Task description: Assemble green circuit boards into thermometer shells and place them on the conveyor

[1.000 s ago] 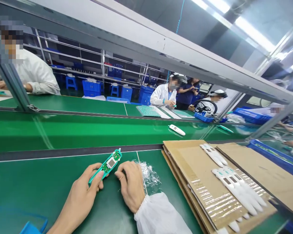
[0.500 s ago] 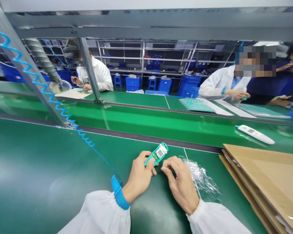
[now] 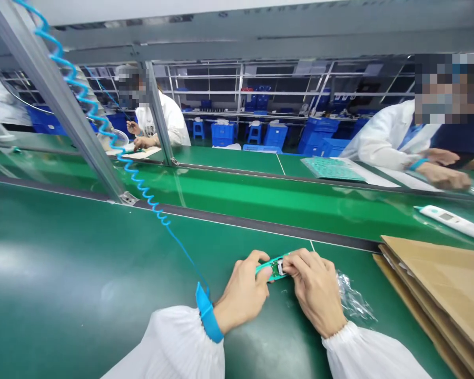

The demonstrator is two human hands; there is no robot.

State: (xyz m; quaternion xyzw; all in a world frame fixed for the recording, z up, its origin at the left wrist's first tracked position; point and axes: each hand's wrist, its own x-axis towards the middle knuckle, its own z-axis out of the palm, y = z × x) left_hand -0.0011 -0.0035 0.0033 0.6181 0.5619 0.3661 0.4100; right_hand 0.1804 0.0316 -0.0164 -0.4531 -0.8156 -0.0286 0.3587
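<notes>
One blue coiled cord (image 3: 102, 126) is running down from the upper left, past a slanted metal post (image 3: 59, 100), and is ending at one blue wrist strap (image 3: 207, 318) sitting on the left wrist. Behind it, across the bright green belt (image 3: 240, 202), one co-worker (image 3: 169, 118) in a white coat is bending over papers.

The left hand (image 3: 243, 292) is resting on the dark green tabletop (image 3: 82, 273) with its fingers curled in. Its thumb and forefinger are pinching the left end of one teal housing (image 3: 274, 267) (a small circuit board is showing inside it, with any print too small to read). The housing is lying low over the tabletop between the two hands, just short of the black strip at the belt's edge. The right hand (image 3: 316, 292) is clamping its right end, fingers bent and bunched together on top of it.

Just right of that hand, one crumpled piece of clear film (image 3: 353, 302) is lying on the tabletop. At the back, one green panel of boards (image 3: 332, 169) is lying beside a second co-worker (image 3: 383, 137), who is resting both forearms on the far side. Further right, a stack of cardboard sheets (image 3: 438, 284) is lying flat. Behind it, one white handheld unit (image 3: 452, 221) with a small display is lying on the belt.
</notes>
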